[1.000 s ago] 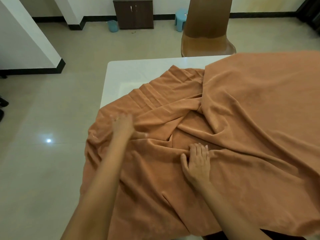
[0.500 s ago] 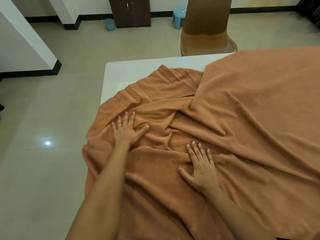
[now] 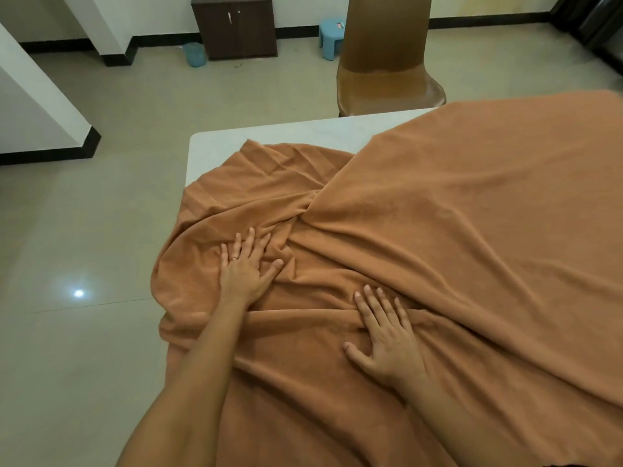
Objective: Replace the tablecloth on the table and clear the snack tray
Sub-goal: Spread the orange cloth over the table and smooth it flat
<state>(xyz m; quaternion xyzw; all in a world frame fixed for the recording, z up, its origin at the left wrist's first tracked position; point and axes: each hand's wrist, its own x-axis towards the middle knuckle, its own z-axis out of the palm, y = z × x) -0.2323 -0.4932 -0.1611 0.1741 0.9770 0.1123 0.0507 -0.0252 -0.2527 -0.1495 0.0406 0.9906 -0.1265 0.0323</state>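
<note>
We see the left hand (image 3: 244, 271) and right hand (image 3: 387, 335) pressed flat, fingers spread, gripping nothing, on the bunched orange tablecloth (image 3: 455, 237), likely smoothing it toward the white counter's (image 3: 215, 146) bare far-left corner.

I am getting a single view, from the head camera, looking forward and steeply down from above the near edge of the worktop (image 3: 215, 146). It is sitting close over both hands, the left hand (image 3: 244, 267) and right hand (image 3: 384, 335), while its wide angle is also taking in the floor (image 3: 84, 230) and a chair (image 3: 387, 62) beyond.
</note>
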